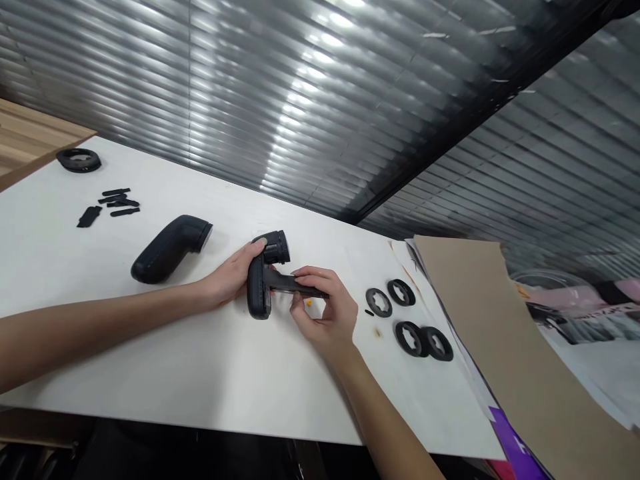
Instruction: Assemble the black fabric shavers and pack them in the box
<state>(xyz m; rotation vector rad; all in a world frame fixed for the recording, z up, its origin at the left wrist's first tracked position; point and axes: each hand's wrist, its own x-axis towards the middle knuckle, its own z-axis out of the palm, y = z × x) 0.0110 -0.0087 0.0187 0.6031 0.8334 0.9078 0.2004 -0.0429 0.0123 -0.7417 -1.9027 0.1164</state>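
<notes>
Over the white table, my left hand [227, 280] is wrapped round a black angled device body [257, 287] with a ribbed round end. The thumb presses near the bend, and the other fingers are partly hidden behind it. My right hand [327, 307] pinches a long dark strip-like cover [290, 283] between thumb and fingers. The far end of this cover meets the side of the body; whether it is joined there I cannot tell. To the left lies a second black angled device [170, 250] of similar shape. A tiny yellow piece [309, 303] shows beside my right fingers.
Several black rings [379, 303] lie on the white table [250, 380] at right, with one thicker ring [79, 160] at far left. Small black strips [120, 200] are scattered nearby. A brown cardboard sheet [490, 320] covers the right edge; a corrugated metal wall [225, 100] rises behind.
</notes>
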